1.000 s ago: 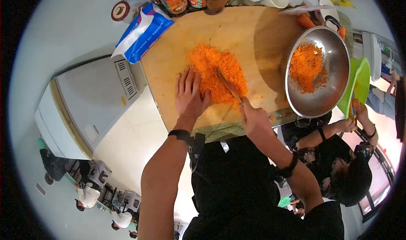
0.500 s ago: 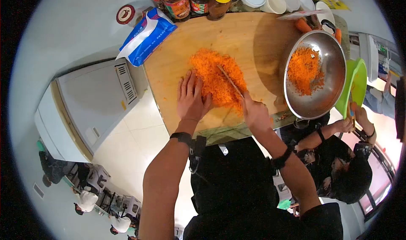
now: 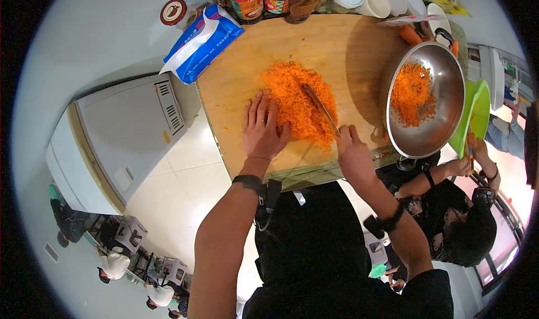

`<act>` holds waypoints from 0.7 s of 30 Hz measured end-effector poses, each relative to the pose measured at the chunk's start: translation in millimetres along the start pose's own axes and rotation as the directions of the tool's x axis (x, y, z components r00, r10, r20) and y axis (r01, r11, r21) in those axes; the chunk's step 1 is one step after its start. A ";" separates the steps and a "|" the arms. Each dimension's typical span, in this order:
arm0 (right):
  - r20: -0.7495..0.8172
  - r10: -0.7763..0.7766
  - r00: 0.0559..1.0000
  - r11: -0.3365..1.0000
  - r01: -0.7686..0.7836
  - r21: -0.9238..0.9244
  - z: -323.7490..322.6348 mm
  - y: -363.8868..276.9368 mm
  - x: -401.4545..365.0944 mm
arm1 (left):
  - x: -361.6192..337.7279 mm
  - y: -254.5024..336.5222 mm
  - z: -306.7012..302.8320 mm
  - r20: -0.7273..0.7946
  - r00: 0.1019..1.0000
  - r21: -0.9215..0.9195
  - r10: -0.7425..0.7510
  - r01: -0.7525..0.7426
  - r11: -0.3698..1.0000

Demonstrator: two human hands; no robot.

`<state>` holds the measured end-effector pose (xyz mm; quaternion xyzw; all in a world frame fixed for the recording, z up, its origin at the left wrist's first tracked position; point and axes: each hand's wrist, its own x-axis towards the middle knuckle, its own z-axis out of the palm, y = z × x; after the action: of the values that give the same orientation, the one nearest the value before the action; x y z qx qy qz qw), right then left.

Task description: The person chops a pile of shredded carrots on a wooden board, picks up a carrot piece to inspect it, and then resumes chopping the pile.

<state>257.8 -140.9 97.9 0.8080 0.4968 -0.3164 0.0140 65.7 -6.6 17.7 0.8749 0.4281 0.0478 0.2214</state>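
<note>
A heap of finely chopped carrot (image 3: 295, 103) lies on the wooden cutting board (image 3: 320, 44). My right hand (image 3: 356, 153) is closed around the handle of a knife (image 3: 320, 107), whose blade stands on edge in the right part of the heap. At the heap's left side, my left hand (image 3: 264, 127) rests with stretched fingers, its fingertips and thumb against the shreds. To the right, a metal wok (image 3: 446, 89) holds more chopped carrot (image 3: 412, 94).
Sauce bottles (image 3: 246, 3), a yellow-lidded jar (image 3: 305, 3) and white bowls (image 3: 377, 4) line the back. A blue tissue pack (image 3: 205, 46) lies at the board's left corner. A co-worker's hands (image 3: 469, 159) are by a green basin (image 3: 477, 111) beyond the wok.
The whole scene has shifted slightly right in view. The knife remains in my right hand within the carrot heap, and my left hand stays at its left side.
</note>
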 end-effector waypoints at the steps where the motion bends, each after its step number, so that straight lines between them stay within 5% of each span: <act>1: -0.005 0.019 1.000 1.000 -0.019 0.001 12.4 1.7 6.3 | 0.1 0.3 0.2 0.000 1.000 -0.001 0.001 -0.001 1.000; 4: -0.098 -0.007 0.995 0.993 0.018 0.117 13.9 -7.5 18.6 | -0.7 -3.3 3.8 -0.009 1.000 0.002 0.000 0.001 1.000; 11: 0.037 0.021 0.999 0.995 -0.024 0.094 -1.1 -30.8 -5.2 | -4.5 -4.1 3.3 -0.021 1.000 -0.050 0.016 -0.017 0.999; 16: -0.131 -0.029 0.991 0.981 0.053 0.186 16.3 -39.6 32.7 | -1.9 -3.5 2.6 -0.010 1.000 -0.005 0.028 -0.028 1.000; 21: 0.060 -0.050 0.997 0.990 0.042 0.137 -14.3 -29.0 1.7 | -0.6 -0.9 2.1 -0.038 0.999 -0.032 0.019 -0.021 0.999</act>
<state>241.9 -120.0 116.8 0.7849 0.4920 -0.3751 -0.0323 65.2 -7.4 15.5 0.8744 0.4225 0.0734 0.2271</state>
